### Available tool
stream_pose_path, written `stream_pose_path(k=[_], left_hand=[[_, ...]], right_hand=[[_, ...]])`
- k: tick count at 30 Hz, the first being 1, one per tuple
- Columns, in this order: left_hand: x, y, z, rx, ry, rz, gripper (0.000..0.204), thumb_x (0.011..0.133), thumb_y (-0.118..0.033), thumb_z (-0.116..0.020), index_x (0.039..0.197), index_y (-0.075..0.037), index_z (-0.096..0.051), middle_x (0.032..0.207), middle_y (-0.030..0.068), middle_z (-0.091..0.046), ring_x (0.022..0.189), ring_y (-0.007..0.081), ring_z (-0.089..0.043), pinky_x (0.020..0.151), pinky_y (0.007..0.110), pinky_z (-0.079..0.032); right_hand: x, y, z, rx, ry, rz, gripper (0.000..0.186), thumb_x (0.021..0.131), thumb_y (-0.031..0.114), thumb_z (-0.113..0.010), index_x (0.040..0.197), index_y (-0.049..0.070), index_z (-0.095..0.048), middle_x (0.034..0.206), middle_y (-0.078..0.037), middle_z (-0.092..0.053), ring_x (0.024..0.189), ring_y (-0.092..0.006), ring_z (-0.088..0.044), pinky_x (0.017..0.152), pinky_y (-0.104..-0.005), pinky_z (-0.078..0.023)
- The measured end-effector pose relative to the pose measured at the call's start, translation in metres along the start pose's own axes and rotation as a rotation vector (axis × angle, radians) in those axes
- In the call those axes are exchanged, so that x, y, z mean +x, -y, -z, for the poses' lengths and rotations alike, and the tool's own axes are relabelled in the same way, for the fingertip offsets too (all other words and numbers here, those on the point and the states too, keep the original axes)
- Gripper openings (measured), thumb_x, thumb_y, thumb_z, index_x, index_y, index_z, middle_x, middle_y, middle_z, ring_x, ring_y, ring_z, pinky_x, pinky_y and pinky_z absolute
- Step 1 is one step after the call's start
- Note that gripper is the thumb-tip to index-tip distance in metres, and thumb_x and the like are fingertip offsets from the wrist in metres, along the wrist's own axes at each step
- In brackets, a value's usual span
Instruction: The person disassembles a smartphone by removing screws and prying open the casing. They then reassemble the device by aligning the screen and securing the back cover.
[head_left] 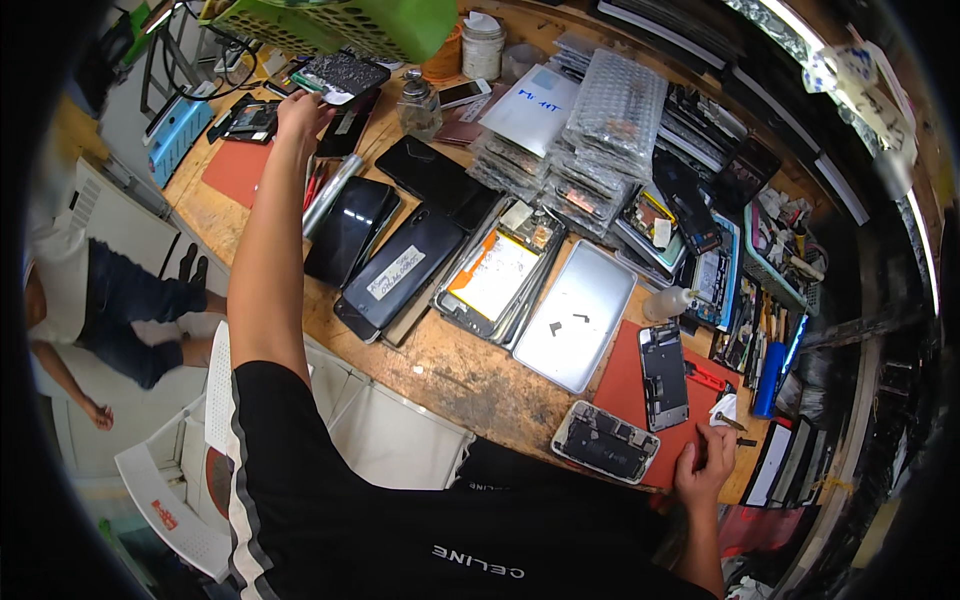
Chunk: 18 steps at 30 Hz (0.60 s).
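Observation:
My left arm stretches to the far left of the workbench. There my left hand [303,115], its fingers bent together, is at the near edge of a dark, speckled flat piece [342,78]; what the fingers grip is too small to make out. My right hand [707,462] rests at the right edge of a red mat [622,365], fingers loosely curved, thumb apart, nothing held. Beside it lie an opened phone with a white frame [606,442] and a dark phone screen assembly [663,376]. A red-handled tool [706,376] and a screwdriver [730,421] are just beyond that hand.
A silver tray [575,315] with small dark parts lies mid-bench, beside a stack of opened devices [500,272] and several dark phones [400,272]. Bubble-wrapped packets [615,105] are piled behind. A glass jar [419,105] stands near my left forearm; a green basket [340,28] hangs above. Another person [120,300] is at left.

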<state>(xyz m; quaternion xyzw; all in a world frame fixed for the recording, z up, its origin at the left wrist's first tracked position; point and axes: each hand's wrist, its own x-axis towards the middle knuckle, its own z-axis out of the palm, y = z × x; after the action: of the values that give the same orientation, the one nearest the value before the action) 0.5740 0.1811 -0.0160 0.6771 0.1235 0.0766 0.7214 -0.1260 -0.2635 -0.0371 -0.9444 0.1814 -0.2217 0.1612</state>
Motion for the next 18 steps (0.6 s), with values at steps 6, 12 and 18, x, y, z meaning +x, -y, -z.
stream_pose_path(k=[6,12,18], left_hand=[[0.055,0.02,-0.054,0.054,0.067,0.03,0.02,0.104,-0.006,-0.06,0.123,-0.002,-0.067,0.11,0.009,-0.07,0.088,0.0196,-0.069,0.071,0.033,-0.064],[0.137,0.056,-0.068,-0.016,0.147,0.039,0.026,0.106,-0.013,-0.059,0.128,-0.003,-0.067,0.12,0.0116,-0.067,0.099,0.0238,-0.067,0.08,0.04,-0.059],[0.217,0.079,-0.071,0.011,0.242,-0.019,0.036,0.109,-0.022,-0.059,0.137,0.0,-0.063,0.135,0.0154,-0.063,0.116,0.0261,-0.065,0.096,0.04,-0.056]], right_hand=[[0.0,0.004,-0.001,-0.008,0.002,-0.054,0.035,0.082,0.007,-0.072,0.117,0.0,-0.072,0.099,-0.02,-0.058,0.085,-0.0385,-0.062,0.074,-0.0466,-0.051],[0.004,0.007,-0.001,-0.067,-0.057,-0.021,0.035,0.078,0.006,-0.076,0.112,0.002,-0.074,0.096,-0.017,-0.061,0.085,-0.0389,-0.064,0.074,-0.0463,-0.053],[0.007,0.01,0.004,-0.097,-0.053,-0.041,0.035,0.077,0.011,-0.079,0.111,0.004,-0.075,0.094,-0.014,-0.062,0.081,-0.0345,-0.066,0.071,-0.0444,-0.054]])
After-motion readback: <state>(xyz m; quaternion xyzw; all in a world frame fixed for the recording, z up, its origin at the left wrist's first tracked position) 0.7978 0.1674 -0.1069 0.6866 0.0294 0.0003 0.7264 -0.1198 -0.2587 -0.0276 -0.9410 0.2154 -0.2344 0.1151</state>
